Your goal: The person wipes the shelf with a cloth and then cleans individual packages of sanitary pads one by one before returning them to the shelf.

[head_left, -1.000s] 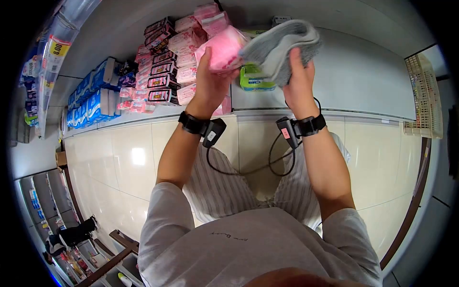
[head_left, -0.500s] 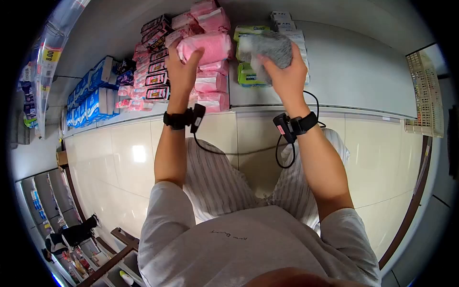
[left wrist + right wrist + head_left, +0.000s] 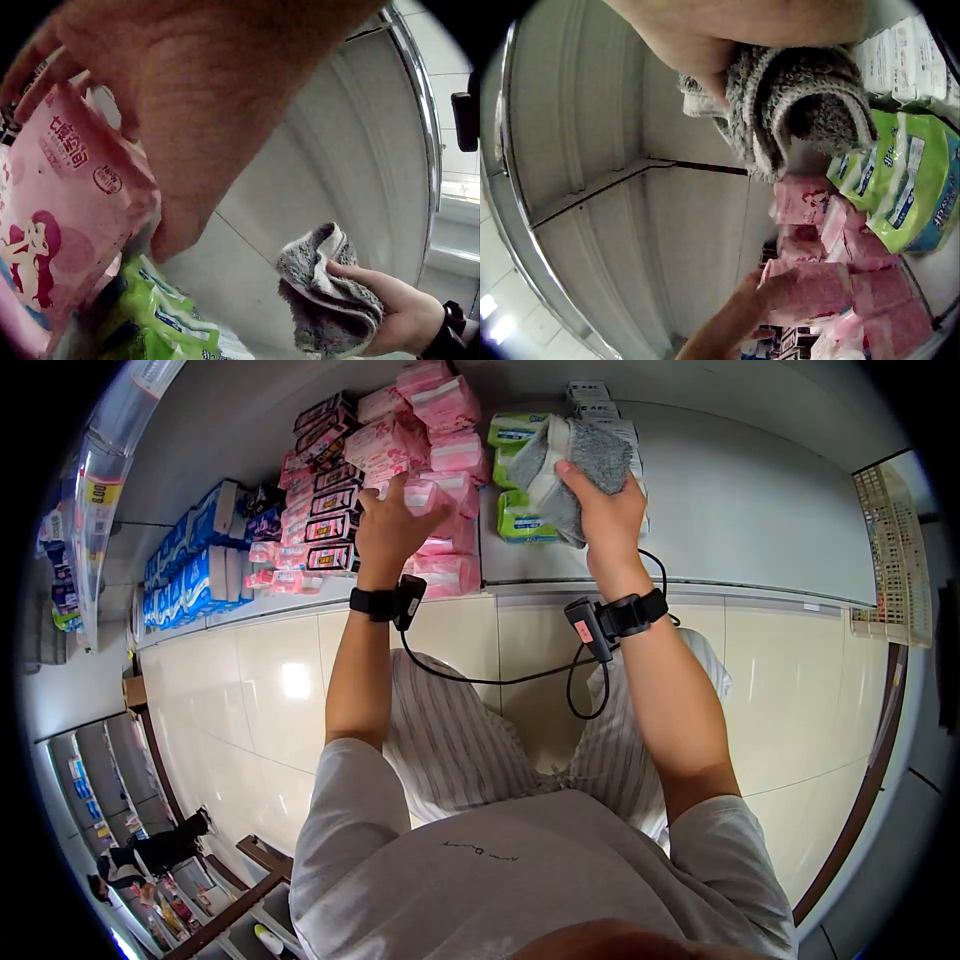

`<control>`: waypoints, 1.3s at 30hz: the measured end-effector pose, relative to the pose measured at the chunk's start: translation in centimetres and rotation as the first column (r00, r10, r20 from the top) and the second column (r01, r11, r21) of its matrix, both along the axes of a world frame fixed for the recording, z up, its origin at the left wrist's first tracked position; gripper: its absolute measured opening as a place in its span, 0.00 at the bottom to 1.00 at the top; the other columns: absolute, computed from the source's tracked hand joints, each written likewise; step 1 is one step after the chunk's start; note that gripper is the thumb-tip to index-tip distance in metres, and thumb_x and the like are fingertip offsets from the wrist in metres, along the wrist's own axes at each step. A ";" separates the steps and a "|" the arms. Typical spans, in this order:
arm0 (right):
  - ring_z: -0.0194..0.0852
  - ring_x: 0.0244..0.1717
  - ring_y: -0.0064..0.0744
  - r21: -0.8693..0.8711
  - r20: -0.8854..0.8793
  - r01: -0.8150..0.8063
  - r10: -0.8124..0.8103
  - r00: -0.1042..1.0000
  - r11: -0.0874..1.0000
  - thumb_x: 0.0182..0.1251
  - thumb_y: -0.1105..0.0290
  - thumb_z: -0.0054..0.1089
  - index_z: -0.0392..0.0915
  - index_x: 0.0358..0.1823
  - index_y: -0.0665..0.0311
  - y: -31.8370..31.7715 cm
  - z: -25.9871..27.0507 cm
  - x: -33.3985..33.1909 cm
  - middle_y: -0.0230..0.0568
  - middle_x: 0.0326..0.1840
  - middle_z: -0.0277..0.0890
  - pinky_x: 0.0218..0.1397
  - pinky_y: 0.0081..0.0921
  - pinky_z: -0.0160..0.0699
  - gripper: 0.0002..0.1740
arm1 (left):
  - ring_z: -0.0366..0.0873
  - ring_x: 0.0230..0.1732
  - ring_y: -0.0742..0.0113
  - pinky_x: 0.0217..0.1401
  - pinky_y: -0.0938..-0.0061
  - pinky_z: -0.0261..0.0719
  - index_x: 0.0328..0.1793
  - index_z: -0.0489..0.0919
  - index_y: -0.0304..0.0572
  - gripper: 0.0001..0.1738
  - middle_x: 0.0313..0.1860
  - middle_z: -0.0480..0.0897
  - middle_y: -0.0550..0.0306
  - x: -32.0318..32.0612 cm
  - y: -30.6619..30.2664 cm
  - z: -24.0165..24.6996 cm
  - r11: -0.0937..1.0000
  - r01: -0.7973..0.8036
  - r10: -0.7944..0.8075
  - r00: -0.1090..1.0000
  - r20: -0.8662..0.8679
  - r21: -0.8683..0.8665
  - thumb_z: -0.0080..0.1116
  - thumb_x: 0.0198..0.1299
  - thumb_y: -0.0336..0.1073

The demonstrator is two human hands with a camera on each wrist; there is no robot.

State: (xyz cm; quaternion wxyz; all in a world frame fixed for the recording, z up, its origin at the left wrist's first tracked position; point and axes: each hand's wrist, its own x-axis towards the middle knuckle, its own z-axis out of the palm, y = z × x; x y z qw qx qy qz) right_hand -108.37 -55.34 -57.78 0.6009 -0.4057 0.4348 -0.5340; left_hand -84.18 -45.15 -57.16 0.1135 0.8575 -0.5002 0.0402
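My right hand [image 3: 612, 525] grips a folded grey cloth [image 3: 600, 455] with a pale border, the thumb lying over its near face. In the left wrist view the cloth [image 3: 307, 300] is bunched in layers within that hand's grasp. At the front of the pink stack, my left hand [image 3: 388, 535] has its fingers spread over a pink sanitary pad pack [image 3: 82, 195]. Its thumb lies along one edge of the pack, with the other fingers towards the opposite side. Part of that pack is hidden by the hand in the head view.
Green packs [image 3: 525, 517] stand right of the pink ones, with white packs [image 3: 595, 408] behind the cloth. Black-and-pink boxes [image 3: 333, 528] and blue packs [image 3: 205, 580] line the left. A beige plastic basket [image 3: 890, 560] is at the shelf's right end.
The pink pack in my left hand has come down onto the front of the stack, and the fingers have spread. My right hand has turned the grey cloth, staying near the green packs.
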 end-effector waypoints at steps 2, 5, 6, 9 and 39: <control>0.81 0.48 0.28 0.000 0.003 -0.009 0.009 1.000 1.000 0.57 0.73 0.76 0.78 0.53 0.70 0.0 -0.1 0.0 0.39 0.50 0.84 0.55 0.26 0.77 0.23 | 0.81 0.48 0.33 0.47 0.52 0.83 0.72 0.72 0.50 0.53 0.56 0.71 0.30 -0.1 -0.2 -0.2 0.998 0.010 -0.007 0.999 0.046 -0.061 0.72 0.42 0.70; 0.81 0.49 0.29 0.017 0.013 -0.011 0.010 1.000 1.000 0.57 0.73 0.76 0.77 0.53 0.71 0.2 0.5 -0.1 0.40 0.50 0.83 0.55 0.26 0.77 0.24 | 0.80 0.51 0.33 0.49 0.51 0.82 0.71 0.73 0.49 0.51 0.55 0.72 0.30 -0.3 -0.5 0.3 0.999 -0.023 0.025 0.999 0.039 -0.049 0.70 0.45 0.70; 0.81 0.49 0.29 0.024 0.028 -0.013 0.012 1.000 1.000 0.57 0.73 0.76 0.77 0.54 0.71 0.2 0.6 -0.2 0.40 0.51 0.83 0.56 0.26 0.77 0.24 | 0.80 0.51 0.33 0.49 0.51 0.82 0.71 0.73 0.49 0.51 0.55 0.72 0.30 -0.3 -0.6 0.2 0.998 -0.022 0.024 0.999 0.040 -0.051 0.70 0.45 0.70; 0.81 0.50 0.30 0.045 0.024 -0.009 0.008 1.000 0.999 0.57 0.72 0.75 0.77 0.54 0.71 0.0 0.5 -0.4 0.40 0.51 0.83 0.56 0.27 0.76 0.24 | 0.80 0.52 0.34 0.51 0.51 0.80 0.69 0.75 0.45 0.46 0.57 0.73 0.31 -0.3 -1.1 0.3 0.984 -0.021 0.040 0.994 0.103 -0.178 0.69 0.48 0.65; 0.79 0.49 0.32 0.216 0.286 -0.040 -0.024 0.958 0.976 0.56 0.70 0.76 0.75 0.55 0.71 -1.3 1.1 -3.3 0.42 0.51 0.82 0.56 0.29 0.76 0.27 | 0.84 0.51 0.47 0.57 0.58 0.80 0.55 0.85 0.45 0.39 0.51 0.85 0.41 6.6 -20.3 -9.5 0.879 -0.188 0.212 0.977 -0.005 0.439 0.61 0.47 0.69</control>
